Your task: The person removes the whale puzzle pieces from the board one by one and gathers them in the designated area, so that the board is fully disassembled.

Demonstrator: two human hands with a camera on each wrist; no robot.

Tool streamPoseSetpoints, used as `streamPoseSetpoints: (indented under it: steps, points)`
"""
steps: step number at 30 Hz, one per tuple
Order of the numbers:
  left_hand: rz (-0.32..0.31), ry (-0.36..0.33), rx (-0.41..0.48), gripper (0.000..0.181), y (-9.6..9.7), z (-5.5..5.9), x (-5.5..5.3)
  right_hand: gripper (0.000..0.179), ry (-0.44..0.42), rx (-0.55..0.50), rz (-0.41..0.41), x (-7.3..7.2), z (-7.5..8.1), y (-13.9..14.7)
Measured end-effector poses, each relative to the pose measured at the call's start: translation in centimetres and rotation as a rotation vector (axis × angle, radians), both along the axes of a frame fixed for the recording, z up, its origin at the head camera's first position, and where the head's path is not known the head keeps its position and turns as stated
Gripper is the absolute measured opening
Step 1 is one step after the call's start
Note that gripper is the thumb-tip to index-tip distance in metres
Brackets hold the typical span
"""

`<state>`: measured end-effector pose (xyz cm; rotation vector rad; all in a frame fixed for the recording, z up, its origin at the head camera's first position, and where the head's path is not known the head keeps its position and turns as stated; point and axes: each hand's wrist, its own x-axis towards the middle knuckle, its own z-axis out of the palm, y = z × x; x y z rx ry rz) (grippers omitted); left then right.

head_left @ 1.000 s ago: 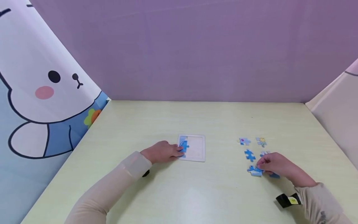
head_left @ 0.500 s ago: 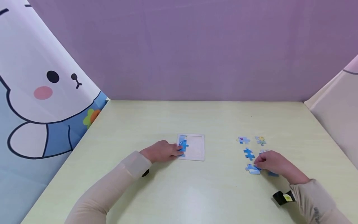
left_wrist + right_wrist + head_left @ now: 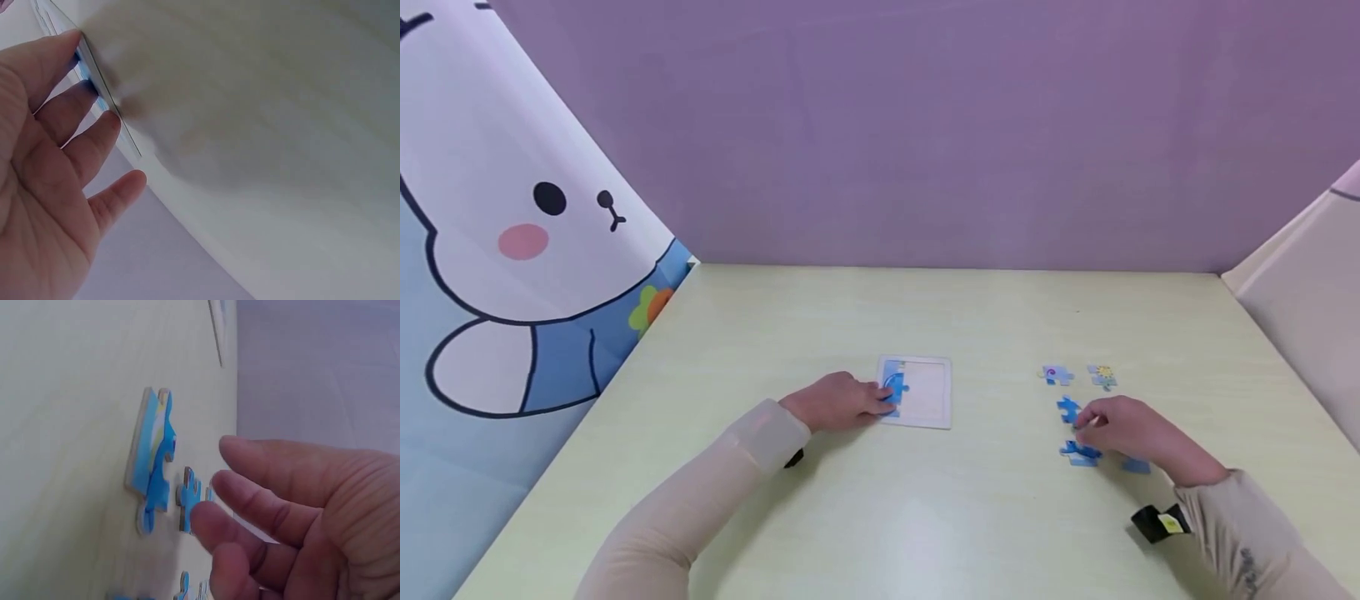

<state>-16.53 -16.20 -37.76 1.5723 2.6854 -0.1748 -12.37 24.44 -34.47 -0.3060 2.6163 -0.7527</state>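
Observation:
My left hand (image 3: 835, 402) rests its fingertips on the left side of a square puzzle frame (image 3: 950, 392). Blue jigsaw pieces (image 3: 896, 385) fill a strip along that side; the fingers partly cover them. In the left wrist view the fingers (image 3: 92, 147) are spread along the frame's edge. Over a group of loose pieces hovers my right hand (image 3: 1123, 432), its fingertips by a blue jigsaw piece (image 3: 1067, 407). The right wrist view shows thumb and fingers apart with nothing between them. A light-and-dark-blue piece (image 3: 145, 450) lies just beyond, apart from the fingertips.
A pink-and-blue piece (image 3: 1057, 375) and a sun-patterned piece (image 3: 1103, 377) lie behind the right hand. Another blue piece (image 3: 1136, 466) sits partly under it. A purple cloth (image 3: 925, 142) hangs along the back edge of the pale table (image 3: 880, 533).
My right hand has shifted slightly left and away from me, from the front-left piece toward the blue piece behind it. My left hand stays on the frame.

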Motion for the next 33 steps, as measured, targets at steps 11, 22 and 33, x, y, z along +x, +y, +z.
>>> streamPoseSetpoints:
  steps: [11, 22, 33]
  points:
    - [0.046, -0.079, -0.017, 0.032, 0.3, 0.5, 0.0, 0.026, 0.054, 0.024, -0.013, -0.2, -0.7, -0.5]
    - [0.06, -0.099, -0.03, 0.034, 0.1, 0.6, 0.2, 0.029, 0.188, 0.037, -0.03, -0.3, -1.0, -2.4]
    - [0.059, -0.128, -0.049, 0.035, 0.2, 0.9, 0.0, 0.03, 0.226, 0.049, 0.004, -1.6, -1.1, -5.2]
